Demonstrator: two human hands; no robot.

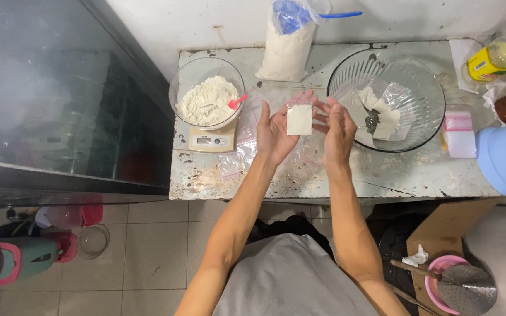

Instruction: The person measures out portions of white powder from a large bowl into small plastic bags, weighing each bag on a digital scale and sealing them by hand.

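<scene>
the person wears a grey short-sleeved shirt, with both forearms bare.

a worn white table [335, 175], paint chipped and stained, sits against a pale, scuffed wall [206, 20]. to the left there's a dark glass-fronted cabinet [60, 99] (hazy reflections in it). underneath, light grey floor tiles [147, 246] under soft, even light.

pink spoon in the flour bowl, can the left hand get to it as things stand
Probably yes, once freed: the left hand holds a small filled bag with the right hand, but the pink spoon lies just beside it, with nothing between.
</scene>
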